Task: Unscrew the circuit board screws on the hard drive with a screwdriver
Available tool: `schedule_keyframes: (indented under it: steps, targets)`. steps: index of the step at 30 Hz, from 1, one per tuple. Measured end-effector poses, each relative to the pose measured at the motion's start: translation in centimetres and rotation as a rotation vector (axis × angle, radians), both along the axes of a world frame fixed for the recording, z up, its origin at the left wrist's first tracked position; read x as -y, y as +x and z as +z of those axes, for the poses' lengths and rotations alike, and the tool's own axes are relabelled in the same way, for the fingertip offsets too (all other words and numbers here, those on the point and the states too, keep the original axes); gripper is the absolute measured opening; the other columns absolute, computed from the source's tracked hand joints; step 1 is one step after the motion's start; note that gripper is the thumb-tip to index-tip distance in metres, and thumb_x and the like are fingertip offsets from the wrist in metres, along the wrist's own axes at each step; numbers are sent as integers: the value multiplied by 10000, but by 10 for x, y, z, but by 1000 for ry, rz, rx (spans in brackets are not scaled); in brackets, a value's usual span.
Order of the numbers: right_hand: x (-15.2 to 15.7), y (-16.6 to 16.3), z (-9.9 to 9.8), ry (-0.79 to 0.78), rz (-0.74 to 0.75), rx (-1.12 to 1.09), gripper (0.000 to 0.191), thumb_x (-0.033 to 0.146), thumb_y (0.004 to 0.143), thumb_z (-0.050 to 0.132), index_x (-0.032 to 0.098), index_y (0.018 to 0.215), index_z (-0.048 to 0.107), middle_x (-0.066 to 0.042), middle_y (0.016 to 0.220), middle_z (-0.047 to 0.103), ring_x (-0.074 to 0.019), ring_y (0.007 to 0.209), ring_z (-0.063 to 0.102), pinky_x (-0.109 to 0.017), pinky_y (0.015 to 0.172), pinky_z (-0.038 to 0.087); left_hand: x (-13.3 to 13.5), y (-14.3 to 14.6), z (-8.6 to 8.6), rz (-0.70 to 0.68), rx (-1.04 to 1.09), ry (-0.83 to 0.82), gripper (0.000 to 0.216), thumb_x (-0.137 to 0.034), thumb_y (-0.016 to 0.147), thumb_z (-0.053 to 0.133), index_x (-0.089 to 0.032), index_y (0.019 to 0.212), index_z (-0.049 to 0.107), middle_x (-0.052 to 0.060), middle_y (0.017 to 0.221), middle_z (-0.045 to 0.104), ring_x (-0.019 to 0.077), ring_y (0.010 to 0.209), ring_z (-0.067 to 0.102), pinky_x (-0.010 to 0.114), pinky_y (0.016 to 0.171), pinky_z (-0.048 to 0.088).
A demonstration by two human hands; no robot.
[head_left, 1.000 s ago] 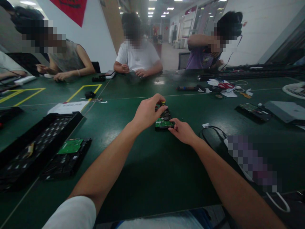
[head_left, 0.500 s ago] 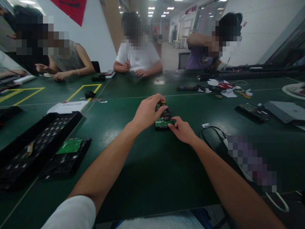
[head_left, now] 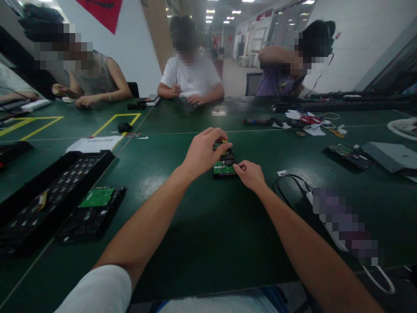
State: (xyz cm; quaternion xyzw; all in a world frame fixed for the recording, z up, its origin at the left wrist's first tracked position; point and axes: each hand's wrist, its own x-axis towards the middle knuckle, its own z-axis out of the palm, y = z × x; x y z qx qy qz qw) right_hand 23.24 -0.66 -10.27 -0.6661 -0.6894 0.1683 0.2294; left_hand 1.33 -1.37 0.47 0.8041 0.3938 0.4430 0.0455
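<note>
A hard drive point(head_left: 224, 169) with a green circuit board on its near part lies on the green table in front of me. My left hand point(head_left: 208, 148) is closed around a small upright screwdriver point(head_left: 224, 141) with yellow on its handle, over the drive's far part. Its tip is hidden by my fingers and the drive. At the drive's right edge, my right hand point(head_left: 250, 174) pinches with thumb and forefinger against the side. Whether a small part also sits in that pinch cannot be made out.
To the left lie a long black tray point(head_left: 74, 174) and another hard drive point(head_left: 96, 213). A third hard drive point(head_left: 347, 156) and a grey box point(head_left: 391, 156) are at right. A cable point(head_left: 289, 176) runs near my right forearm. Several people sit across the table point(head_left: 182, 252).
My right thumb and forefinger have drawn closer together at the drive's edge. The left hand stays over the drive with the screwdriver. The whole view has shifted slightly.
</note>
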Motion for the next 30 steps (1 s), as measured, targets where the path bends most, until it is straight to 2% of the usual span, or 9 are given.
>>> schedule_keyframes:
  steps: [7,14,17,20,23,30]
  targets:
    - [-2,3,1,6,27,28,352,532,979,597,223,866,722,-34,805,742,-193,727,631,-304,639,357,1,-1,2,-36,59,-69,53,-260,934,697,-217,964,694,14,923,732,154,857,687,288,744,561]
    - [-6,7,-7,100,40,24,382,534,961,620,213,762,674,-34,770,722,-181,691,619,-307,657,370,-3,-3,-1,-149,189,-284,189,-233,939,658,-197,1096,757,51,1051,775,163,918,711,261,740,582]
    - [-7,8,-8,91,64,40,404,546,968,602,217,739,659,-33,767,717,-179,680,604,-311,644,353,-7,0,-7,-229,372,-455,233,-250,921,685,-177,1126,768,69,1049,759,151,828,690,271,685,613]
    - [-7,9,-7,70,80,55,428,566,977,580,219,739,653,-34,781,716,-178,682,593,-312,631,336,-7,5,-11,-282,653,-590,185,-210,883,728,-147,1052,768,59,994,734,135,861,687,316,817,646]
    - [-6,10,-5,62,85,47,428,570,980,576,218,748,650,-34,786,712,-177,695,589,-309,623,326,-5,9,-10,-302,802,-687,199,-231,831,803,-135,1001,763,49,966,724,132,896,686,339,895,636]
    - [-5,10,-6,77,99,41,426,559,990,565,213,753,643,-28,763,696,-170,684,575,-304,629,327,-2,7,-7,-265,783,-744,259,-342,780,866,-156,909,741,36,881,694,117,784,639,234,669,588]
